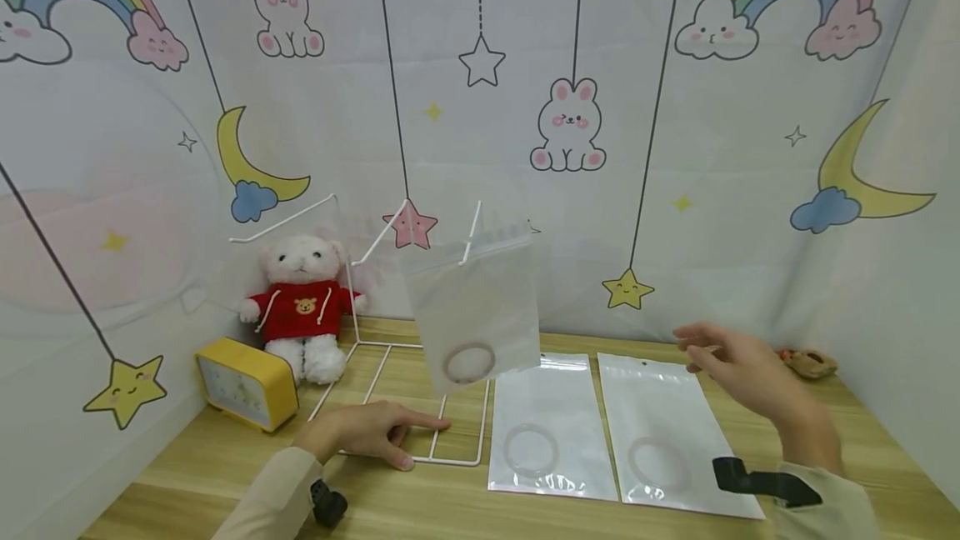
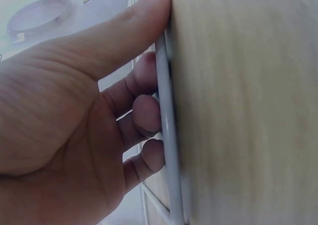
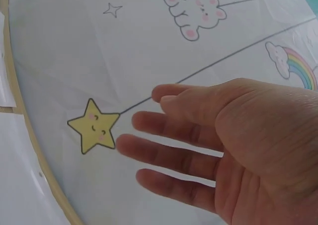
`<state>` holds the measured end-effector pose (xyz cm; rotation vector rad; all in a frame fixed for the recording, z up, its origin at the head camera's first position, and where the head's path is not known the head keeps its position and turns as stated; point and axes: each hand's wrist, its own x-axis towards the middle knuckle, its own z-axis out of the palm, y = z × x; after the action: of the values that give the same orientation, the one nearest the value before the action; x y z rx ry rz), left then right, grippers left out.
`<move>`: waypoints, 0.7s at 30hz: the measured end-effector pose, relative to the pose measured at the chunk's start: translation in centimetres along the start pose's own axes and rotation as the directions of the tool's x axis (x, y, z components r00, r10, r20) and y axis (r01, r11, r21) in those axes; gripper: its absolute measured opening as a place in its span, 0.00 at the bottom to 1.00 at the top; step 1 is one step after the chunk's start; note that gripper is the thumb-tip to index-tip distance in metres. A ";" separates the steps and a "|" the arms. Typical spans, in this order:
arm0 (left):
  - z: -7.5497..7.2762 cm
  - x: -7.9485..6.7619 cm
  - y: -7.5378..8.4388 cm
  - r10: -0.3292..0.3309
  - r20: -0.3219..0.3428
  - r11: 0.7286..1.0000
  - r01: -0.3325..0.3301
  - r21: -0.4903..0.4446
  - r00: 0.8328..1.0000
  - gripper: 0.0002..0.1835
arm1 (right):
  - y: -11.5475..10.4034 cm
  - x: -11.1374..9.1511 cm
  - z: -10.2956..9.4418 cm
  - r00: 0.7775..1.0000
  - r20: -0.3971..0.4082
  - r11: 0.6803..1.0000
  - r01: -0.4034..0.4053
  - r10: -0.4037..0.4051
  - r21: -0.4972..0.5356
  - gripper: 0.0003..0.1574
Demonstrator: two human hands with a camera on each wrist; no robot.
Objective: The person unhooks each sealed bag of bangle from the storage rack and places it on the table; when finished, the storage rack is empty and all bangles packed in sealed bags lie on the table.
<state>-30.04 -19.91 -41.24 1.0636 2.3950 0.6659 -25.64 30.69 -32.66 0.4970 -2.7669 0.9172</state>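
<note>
My left hand (image 1: 375, 430) rests low on the base of a white wire rack (image 1: 480, 440), index finger stretched out and thumb by the front bar. In the left wrist view, fingertips (image 2: 146, 113) touch the white bar (image 2: 169, 120). From the rack's right prong hangs a zip bag (image 1: 472, 307) with a pale pink bangle (image 1: 469, 363) inside. My right hand (image 1: 738, 369) is raised above the table at the right, fingers relaxed, holding nothing. Below and left of it lie two flat white zip bags, one (image 1: 555, 407) beside the other (image 1: 660, 407), each with a round bangle.
A yellow clock (image 1: 247, 386) stands at the left. Behind it sits a white plush bear (image 1: 303, 307) in a red hoodie. Near the back right lies a small brown object (image 1: 812, 363). A printed curtain (image 1: 480, 140) closes off the back of the wooden table (image 1: 420, 507).
</note>
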 end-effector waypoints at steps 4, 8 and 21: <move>0.1 0.0 0.1 -0.017 -0.007 1.000 0.017 -0.016 1.000 0.33 | -1.5 0.7 0.7 0.996 -0.078 0.998 0.033 -0.036 -0.049 0.16; 0.1 0.0 0.2 -0.026 -0.014 1.000 0.025 -0.011 1.000 0.33 | -3.0 1.3 1.6 0.988 -0.131 0.997 0.077 -0.080 -0.024 0.14; 0.1 -0.1 0.6 -0.020 -0.016 1.000 0.020 -0.007 1.000 0.33 | -5.6 3.6 5.7 0.914 -0.201 0.935 0.352 -0.354 -0.046 0.17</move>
<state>-29.61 -19.63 -40.94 1.0342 2.4119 0.6780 -27.25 22.12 -33.10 0.8181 -2.3857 0.8163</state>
